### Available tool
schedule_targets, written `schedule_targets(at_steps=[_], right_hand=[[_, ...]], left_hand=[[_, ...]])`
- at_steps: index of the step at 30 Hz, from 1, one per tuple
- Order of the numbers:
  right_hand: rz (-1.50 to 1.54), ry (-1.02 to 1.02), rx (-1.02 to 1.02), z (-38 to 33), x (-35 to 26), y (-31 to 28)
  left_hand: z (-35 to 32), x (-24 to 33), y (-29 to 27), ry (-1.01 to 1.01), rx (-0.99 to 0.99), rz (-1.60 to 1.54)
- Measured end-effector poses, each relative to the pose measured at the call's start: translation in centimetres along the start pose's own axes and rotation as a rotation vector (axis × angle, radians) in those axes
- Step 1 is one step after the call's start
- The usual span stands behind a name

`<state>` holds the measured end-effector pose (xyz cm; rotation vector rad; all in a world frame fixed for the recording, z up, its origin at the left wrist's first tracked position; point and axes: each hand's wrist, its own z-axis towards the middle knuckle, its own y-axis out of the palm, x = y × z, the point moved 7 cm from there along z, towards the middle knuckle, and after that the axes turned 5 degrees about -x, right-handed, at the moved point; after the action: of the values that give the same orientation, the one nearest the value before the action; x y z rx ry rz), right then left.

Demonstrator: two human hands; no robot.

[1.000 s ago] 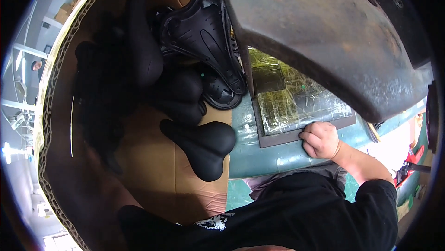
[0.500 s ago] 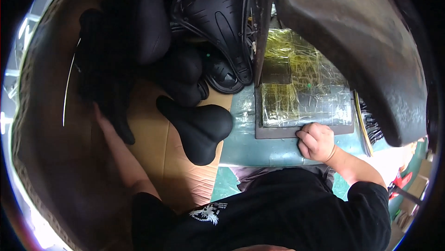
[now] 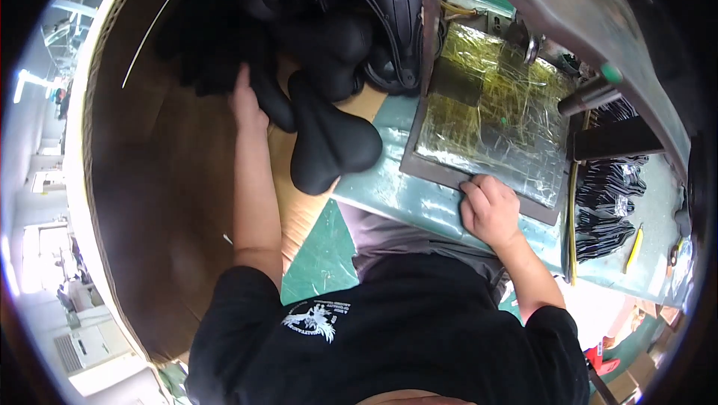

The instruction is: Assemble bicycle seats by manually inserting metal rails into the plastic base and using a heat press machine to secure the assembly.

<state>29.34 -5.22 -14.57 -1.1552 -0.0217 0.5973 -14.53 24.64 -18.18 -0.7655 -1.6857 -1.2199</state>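
Your left hand (image 3: 245, 98) is stretched out into the big brown cardboard box (image 3: 149, 203), fingers bent around the narrow end of a black padded bicycle saddle (image 3: 265, 94) in the pile; the grip looks closed, though the dark heap hides most of your fingertips. Your right hand (image 3: 490, 210) rests loosely curled, holding nothing, on the near edge of the dark-framed plate covered in shiny yellowish foil (image 3: 493, 121), which lies on the teal workbench (image 3: 396, 195). The box holds a heap of black saddles; another black saddle (image 3: 329, 143) lies at its mouth, overlapping the bench edge. Right of the plate sits a bundle of thin black strips (image 3: 606, 203). Half a second ago your left arm was only entering the box; now it has reached the pile, while your right hand has stayed on the plate.
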Motion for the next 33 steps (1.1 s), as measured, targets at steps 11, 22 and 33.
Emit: schedule_targets(at_steps=[11, 22, 33], right_hand=[[0.213, 0.057, 0.160, -4.9, 0.7, -6.2], [-0.157, 0.382, 0.300, -15.5, 9.5, -21.9], [-0.509, 0.688, -0.223, -23.8, 21.4, -27.0]], left_hand=[[-24.6, 4.2, 12.0, 0.678, -0.552, 1.478], [-27.9, 1.2, 14.5, 0.922, -0.314, 1.759], [-29.1, 12.6, 7.1, 0.090, -0.374, 0.507]])
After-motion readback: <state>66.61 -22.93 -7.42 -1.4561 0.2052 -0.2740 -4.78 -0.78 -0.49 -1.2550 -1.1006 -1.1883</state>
